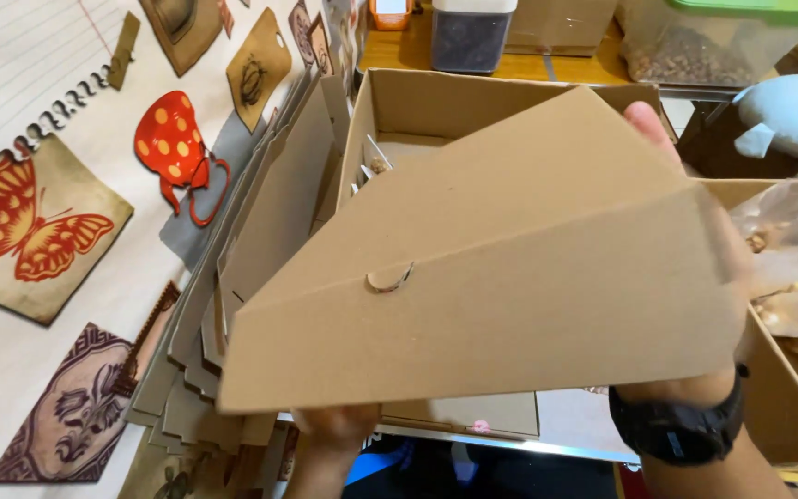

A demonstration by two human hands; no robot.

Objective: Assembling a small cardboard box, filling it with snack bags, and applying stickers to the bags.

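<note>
Folded carton (510, 277) before open box (399, 102); flat stack (196, 370) left.

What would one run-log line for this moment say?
left hand: under folded cardboard box | right hand: holds its right side | box: tilted, raised | behind: open carton | left: flat cardboard stack

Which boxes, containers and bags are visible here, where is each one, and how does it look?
Folded cardboard box: centre, held by both hands, plain brown.
Open cardboard box: behind it, brown.
Dark-filled container: top centre, white lid.
Clear tub: top right, green lid, brown contents.
Plastic bag: right edge, clear.
</note>
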